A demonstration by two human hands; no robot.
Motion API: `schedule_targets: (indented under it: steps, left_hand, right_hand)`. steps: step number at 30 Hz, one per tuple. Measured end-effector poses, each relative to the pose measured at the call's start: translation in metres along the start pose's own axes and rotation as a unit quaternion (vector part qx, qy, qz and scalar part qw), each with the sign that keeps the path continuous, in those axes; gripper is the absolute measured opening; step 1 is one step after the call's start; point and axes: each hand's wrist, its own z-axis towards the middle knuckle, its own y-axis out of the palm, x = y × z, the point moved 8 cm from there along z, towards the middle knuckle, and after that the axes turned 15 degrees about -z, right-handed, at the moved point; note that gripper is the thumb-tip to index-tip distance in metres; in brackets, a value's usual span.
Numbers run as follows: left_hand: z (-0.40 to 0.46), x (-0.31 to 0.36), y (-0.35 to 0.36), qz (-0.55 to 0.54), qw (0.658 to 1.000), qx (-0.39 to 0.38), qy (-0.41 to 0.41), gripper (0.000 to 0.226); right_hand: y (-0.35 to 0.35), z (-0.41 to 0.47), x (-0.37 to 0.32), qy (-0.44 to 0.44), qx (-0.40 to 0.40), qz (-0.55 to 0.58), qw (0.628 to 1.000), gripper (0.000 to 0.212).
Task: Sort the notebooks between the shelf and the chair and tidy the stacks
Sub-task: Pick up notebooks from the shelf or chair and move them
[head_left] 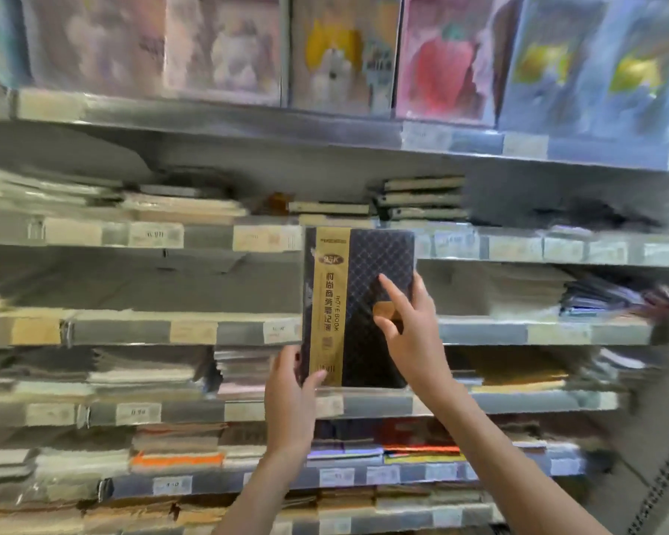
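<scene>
Black notebook (358, 307), gold band, upright before shelf (209, 237): lower corner is pinched by left hand (290, 395); right edge is gripped by right hand (410, 326).

notebook (364, 303) wrapped in glossy clear plastic, dark quilted leather-look cover, matt gold paper band. shelf (209, 129) looks grey painted metal, paper price tags (155, 235) along edges. upper covers (441, 59) shiny film too

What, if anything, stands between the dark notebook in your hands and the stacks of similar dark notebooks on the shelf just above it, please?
Nothing visible does. The dark notebook, held upright by the left hand and right hand, sits in front of the shelves, and the space up to the dark stack looks open.
</scene>
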Motion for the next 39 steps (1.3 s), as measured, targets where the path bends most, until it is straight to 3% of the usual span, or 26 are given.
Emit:
schedule_targets:
  steps: [7, 10, 15, 18, 21, 25, 29, 32, 39]
  left_hand:
    - [0.059, 0.057, -0.009, -0.006, 0.999, -0.002, 0.033, 0.026]
    - [0.085, 0.066, -0.012, 0.046, 0.997, 0.012, 0.054, 0.038]
    - [0.112, 0.077, -0.013, 0.034, 0.999, 0.031, 0.029, 0.054]
    - [0.117, 0.093, -0.014, -0.005, 0.996, 0.023, 0.083, 0.054]
    - [0.116, 0.105, -0.011, 0.047, 0.989, 0.013, 0.139, 0.058]
    - [0.119, 0.106, -0.009, 0.078, 0.986, 0.033, 0.144, 0.057]
    - [0.122, 0.106, -0.011, 0.065, 0.983, 0.065, 0.157, 0.054]
    - [0.127, 0.113, -0.012, 0.073, 0.976, 0.083, 0.186, 0.051]
    - [0.137, 0.144, -0.006, 0.12, 0.954, 0.155, 0.227, 0.069]
  right_hand:
    - [-0.025, 0.076, -0.031, -0.043, 0.027, -0.018, 0.999, 0.06]
    - [-0.014, 0.105, -0.03, -0.025, 0.021, -0.032, 0.999, 0.057]
    - [0.006, 0.146, -0.023, -0.002, -0.043, 0.027, 0.999, 0.05]
    - [0.01, 0.167, -0.017, 0.023, -0.064, 0.06, 0.996, 0.047]
    - [0.018, 0.181, -0.012, 0.04, -0.099, 0.052, 0.993, 0.045]
    - [0.021, 0.18, -0.008, 0.037, -0.114, 0.049, 0.992, 0.045]
    - [0.007, 0.146, -0.013, -0.015, -0.062, 0.021, 0.998, 0.039]
    - [-0.003, 0.113, -0.02, -0.08, -0.007, -0.017, 0.997, 0.049]
    - [-0.01, 0.084, -0.027, -0.175, 0.169, -0.136, 0.961, 0.053]
